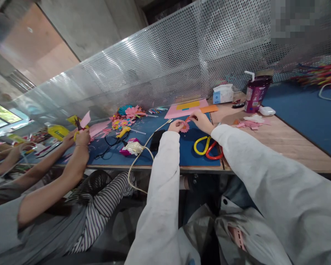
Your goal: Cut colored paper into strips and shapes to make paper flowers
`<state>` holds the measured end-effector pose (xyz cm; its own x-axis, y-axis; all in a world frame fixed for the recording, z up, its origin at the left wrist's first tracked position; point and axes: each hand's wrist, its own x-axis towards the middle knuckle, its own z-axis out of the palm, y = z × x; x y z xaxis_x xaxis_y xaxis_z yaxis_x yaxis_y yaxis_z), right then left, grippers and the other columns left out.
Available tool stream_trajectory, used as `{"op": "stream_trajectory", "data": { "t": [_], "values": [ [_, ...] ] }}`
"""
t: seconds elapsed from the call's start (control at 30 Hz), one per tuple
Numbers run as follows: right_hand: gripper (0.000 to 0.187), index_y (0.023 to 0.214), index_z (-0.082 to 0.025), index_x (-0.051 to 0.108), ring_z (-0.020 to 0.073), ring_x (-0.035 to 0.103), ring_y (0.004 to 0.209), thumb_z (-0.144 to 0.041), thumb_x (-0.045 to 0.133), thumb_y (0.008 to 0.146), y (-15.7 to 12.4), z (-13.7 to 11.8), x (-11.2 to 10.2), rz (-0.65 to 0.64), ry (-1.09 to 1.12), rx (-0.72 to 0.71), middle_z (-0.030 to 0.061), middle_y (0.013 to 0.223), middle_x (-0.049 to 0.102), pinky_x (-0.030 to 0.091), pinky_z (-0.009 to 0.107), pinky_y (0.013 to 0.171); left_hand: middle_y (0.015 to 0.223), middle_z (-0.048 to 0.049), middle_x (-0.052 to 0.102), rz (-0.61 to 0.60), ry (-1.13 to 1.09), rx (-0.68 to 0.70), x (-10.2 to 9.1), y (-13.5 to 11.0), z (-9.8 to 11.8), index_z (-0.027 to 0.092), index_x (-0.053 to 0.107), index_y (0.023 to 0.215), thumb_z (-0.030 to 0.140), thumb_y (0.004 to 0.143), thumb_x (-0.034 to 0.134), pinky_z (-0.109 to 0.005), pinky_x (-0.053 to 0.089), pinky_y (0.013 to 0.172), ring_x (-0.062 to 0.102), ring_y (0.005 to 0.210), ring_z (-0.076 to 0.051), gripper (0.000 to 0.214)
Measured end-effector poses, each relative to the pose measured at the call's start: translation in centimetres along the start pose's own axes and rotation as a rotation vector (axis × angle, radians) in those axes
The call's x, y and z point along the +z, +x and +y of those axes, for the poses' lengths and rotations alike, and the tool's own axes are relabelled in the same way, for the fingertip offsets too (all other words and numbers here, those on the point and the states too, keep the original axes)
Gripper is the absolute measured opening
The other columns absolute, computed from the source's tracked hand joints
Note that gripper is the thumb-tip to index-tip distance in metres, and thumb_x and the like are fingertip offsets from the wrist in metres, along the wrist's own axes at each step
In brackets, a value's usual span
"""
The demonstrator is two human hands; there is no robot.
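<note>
My left hand (175, 126) is closed, its fingertips pinching the edge of a small pink paper flower (184, 127) just above the blue mat. On the flower's other side, my right hand (202, 121) has its fingers pinched together around a small orange strip (188, 119) that reaches the flower's centre. Whether the strip is fixed to the flower I cannot tell. Below my right wrist lie one yellow and one red loop handle (201, 145), like those of scissors, partly covered by my sleeve. A dark flat object (156, 140) rests beside my left sleeve.
Pink, yellow and orange paper sheets (186, 106) lie behind my hands. A tissue pack (223, 94), a purple cup (256, 94) and a white case (267, 111) stand right. Paper flowers (129, 114), a yellow glue gun (123, 131) and a cable (138, 158) lie left, near a co-worker cutting pink paper.
</note>
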<state>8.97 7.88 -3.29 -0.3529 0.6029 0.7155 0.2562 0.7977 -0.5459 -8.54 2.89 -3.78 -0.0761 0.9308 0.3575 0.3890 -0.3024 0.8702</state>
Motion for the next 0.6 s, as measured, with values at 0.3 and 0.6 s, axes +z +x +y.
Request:
{"op": "stream_trajectory", "data": {
  "t": [0.3,0.6],
  "values": [
    [0.007,0.081,-0.017,0.062,0.0215,0.054,0.089,-0.015,0.056,0.082,0.0,0.9,0.1,0.036,-0.078,-0.141,0.0108,0.095,0.055,0.046,0.037,0.084,0.081,-0.0049,0.073,-0.045,0.043,0.019,-0.1,-0.1,0.2,0.015,0.066,0.087,0.024,0.073,0.067,-0.03,0.052,0.081,0.068,0.077,-0.015,0.017],
    [0.009,0.081,-0.017,0.061,0.02,0.058,0.079,-0.012,0.053,0.08,0.0,0.2,0.2,-0.044,0.022,-0.005,0.008,0.084,0.063,0.048,0.034,0.076,0.077,-0.0053,0.073,-0.032,0.022,-0.081,0.2,0.4,1.0,0.015,0.065,0.079,0.017,0.069,0.069,-0.03,0.054,0.08,0.068,0.074,-0.015,0.01]
  ]
}}
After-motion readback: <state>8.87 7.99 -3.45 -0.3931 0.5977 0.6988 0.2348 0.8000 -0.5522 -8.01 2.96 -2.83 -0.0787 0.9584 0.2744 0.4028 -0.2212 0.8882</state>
